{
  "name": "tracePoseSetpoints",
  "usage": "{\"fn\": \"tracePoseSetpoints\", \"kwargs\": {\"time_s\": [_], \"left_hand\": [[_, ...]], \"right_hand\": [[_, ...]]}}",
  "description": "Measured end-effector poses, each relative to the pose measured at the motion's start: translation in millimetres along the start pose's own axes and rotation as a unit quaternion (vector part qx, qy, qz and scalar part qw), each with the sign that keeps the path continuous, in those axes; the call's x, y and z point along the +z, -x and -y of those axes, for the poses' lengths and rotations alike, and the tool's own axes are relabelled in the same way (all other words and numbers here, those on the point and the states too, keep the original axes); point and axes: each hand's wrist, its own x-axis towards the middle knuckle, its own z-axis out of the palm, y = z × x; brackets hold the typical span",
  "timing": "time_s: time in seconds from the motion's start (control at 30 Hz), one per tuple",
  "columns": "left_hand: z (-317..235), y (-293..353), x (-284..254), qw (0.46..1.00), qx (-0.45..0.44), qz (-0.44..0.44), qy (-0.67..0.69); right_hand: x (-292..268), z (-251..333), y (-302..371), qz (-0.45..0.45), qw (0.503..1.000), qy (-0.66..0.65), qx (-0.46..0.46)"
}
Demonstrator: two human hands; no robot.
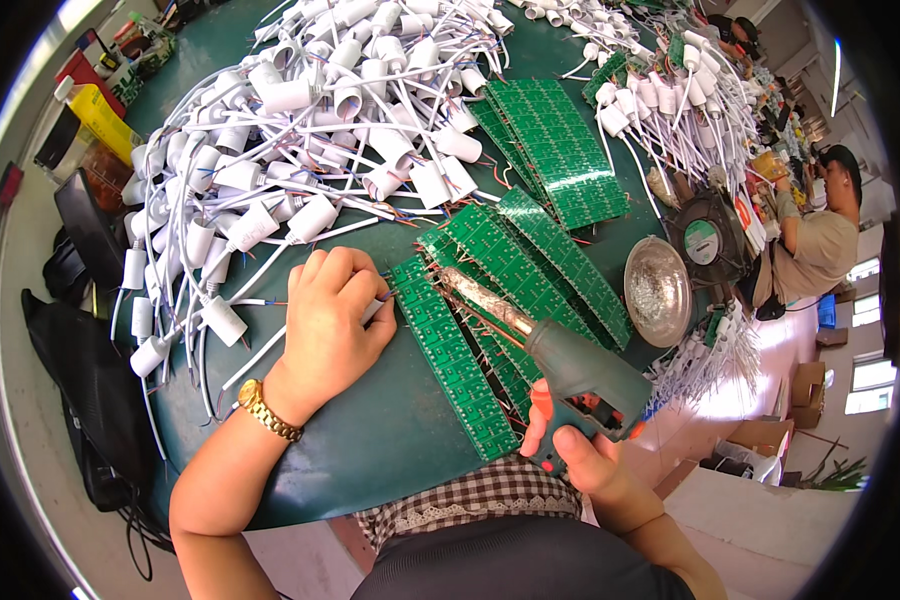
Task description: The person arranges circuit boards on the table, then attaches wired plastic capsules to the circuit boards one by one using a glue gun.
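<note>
My left hand point(332, 312) is closed on a white cable point(256, 360), whose tail runs down and left. Its fingertips are at the top left corner of the nearest green circuit board panel point(454, 364), where thin wire ends show. My right hand point(582, 458) grips a soldering gun point(582, 362) with a dark body and orange parts. The gun's metal barrel point(485, 300) points up and left over the panels, its tip near that same corner. Behind the near panel, more green panels point(510, 265) lie overlapping, with wires poking out between them.
A large heap of white cylindrical lamp holders with cables point(300, 130) covers the far left. More green panels point(560, 150) lie beyond. At right are a round metal dish point(658, 290), a small fan point(705, 240) and bundled boards with cables point(680, 95). A co-worker point(825, 230) sits farther right.
</note>
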Motion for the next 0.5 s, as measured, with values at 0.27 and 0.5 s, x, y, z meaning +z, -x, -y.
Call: {"fn": "tracePoseSetpoints", "kwargs": {"time_s": [0.27, 0.5], "left_hand": [[-1.6, 0.4, -5.4, 0.999, 0.007, -0.002, 0.039], [0.7, 0.3, -6.3, 0.999, 0.030, 0.015, 0.038]], "right_hand": [[0.8, -3.4, -6.0, 0.045, 0.995, 0.078, -0.044], [-2.1, -10.3, -5.4, 0.054, 0.995, 0.077, -0.041]]}}
